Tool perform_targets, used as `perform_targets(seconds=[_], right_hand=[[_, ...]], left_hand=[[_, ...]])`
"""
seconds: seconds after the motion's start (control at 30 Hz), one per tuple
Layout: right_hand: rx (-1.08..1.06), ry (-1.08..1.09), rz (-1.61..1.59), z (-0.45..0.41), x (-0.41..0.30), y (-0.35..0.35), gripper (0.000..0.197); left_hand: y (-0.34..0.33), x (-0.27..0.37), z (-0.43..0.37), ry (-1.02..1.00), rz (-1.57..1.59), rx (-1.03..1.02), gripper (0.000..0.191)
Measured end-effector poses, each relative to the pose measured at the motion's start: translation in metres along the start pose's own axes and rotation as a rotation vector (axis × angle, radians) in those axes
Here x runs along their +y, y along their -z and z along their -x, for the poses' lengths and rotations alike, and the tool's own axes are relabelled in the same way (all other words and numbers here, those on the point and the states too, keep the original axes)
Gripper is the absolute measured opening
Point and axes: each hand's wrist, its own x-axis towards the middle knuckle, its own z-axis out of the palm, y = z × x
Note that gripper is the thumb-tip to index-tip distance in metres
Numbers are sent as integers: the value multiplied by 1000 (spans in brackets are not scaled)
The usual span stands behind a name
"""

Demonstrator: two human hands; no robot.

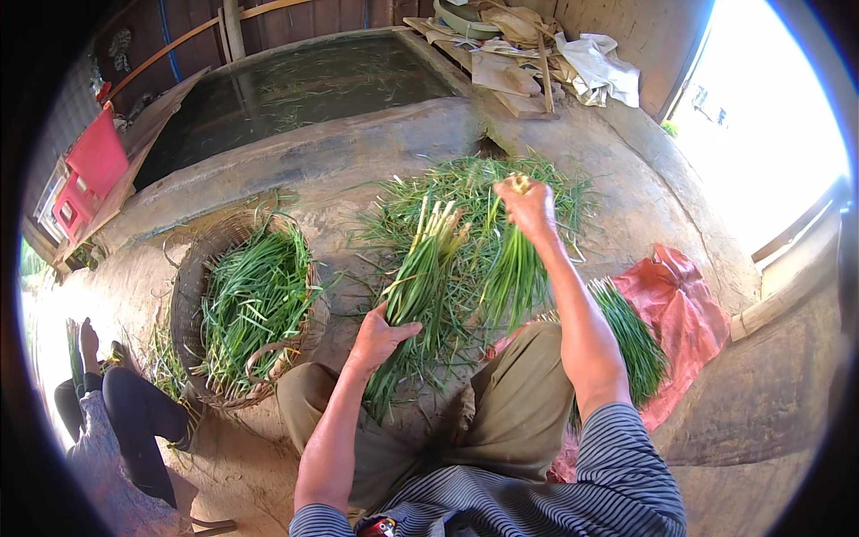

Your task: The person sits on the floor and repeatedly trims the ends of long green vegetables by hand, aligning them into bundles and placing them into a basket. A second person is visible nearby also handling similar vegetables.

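My left hand grips a thick bunch of long green leaves with pale stems, perhaps garlic chives. Its stem ends point up and away from me, and its leaf tips hang towards my knees. Farther out to the right, my right hand is closed around the pale ends of a smaller green bunch, whose leaves dangle down. Beneath both bunches spreads a loose heap of leaf trimmings on the concrete floor.
A wicker basket full of green leaves stands left. Right of my knee, neatly aligned greens lie on a red sheet. Beyond is a water-filled basin. Another person sits lower left; a pink plastic chair is upper left.
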Motion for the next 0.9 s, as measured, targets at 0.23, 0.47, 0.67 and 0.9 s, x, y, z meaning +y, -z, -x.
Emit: perform_targets(seconds=[0.23, 0.47, 0.67, 0.9], right_hand=[[-99, -142, 392, -6, 24, -1, 40], [-466, -147, -260, 42, -25, -39, 25], [-429, -139, -402, 52, -36, -50, 17], [-332, -38, -239, 58, -44, -44, 23]], left_hand=[[-2, 12, 3, 41, 153, 89, 36], [-6, 12, 1, 34, 135, 87, 38], [-8, 15, 4, -51, 134, 106, 40], [-9, 12, 0, -67, 81, 100, 40]])
